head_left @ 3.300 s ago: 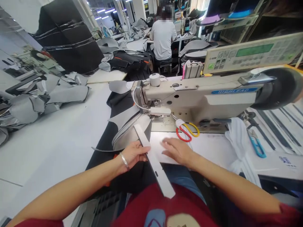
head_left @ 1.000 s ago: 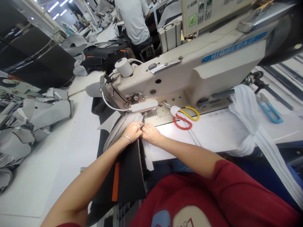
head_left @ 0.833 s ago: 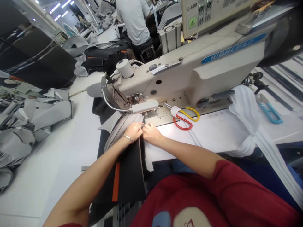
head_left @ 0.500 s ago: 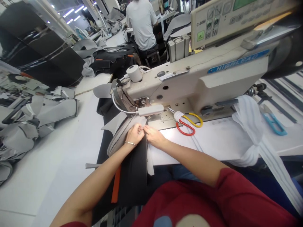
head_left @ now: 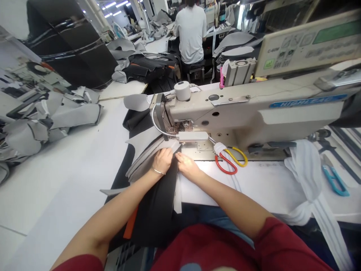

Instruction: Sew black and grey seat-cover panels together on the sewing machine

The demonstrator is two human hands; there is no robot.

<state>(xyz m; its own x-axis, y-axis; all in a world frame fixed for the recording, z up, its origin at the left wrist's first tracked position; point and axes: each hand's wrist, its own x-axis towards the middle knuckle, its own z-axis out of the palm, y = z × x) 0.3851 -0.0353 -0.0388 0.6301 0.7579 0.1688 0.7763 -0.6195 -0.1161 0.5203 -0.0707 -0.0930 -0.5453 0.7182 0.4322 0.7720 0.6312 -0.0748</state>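
Observation:
My left hand [head_left: 163,161] is closed, its fingers curled on the grey fabric piece [head_left: 145,156] just in front of the needle area of the sewing machine [head_left: 234,109]. My right hand [head_left: 186,165] pinches the right edge of the fabric close beside it, thumb and forefinger together. Beneath both hands the black fabric [head_left: 155,205] hangs over the table's front edge. A white lamp bar [head_left: 193,136] on the machine hides part of the needle area. The fingertips cover the exact spot where the layers meet.
Scissors with red and yellow handles [head_left: 227,164] lie right of my right hand. Farther right are a white striped band [head_left: 306,169] and blue-handled snips [head_left: 335,180]. Grey cut pieces [head_left: 76,114] pile up at the left. A person [head_left: 191,34] sits at the back.
My hands, touching at the fingertips before, now have a small gap between them. The view has shifted, so the machine appears farther right. The grey layers lie a little more spread out.

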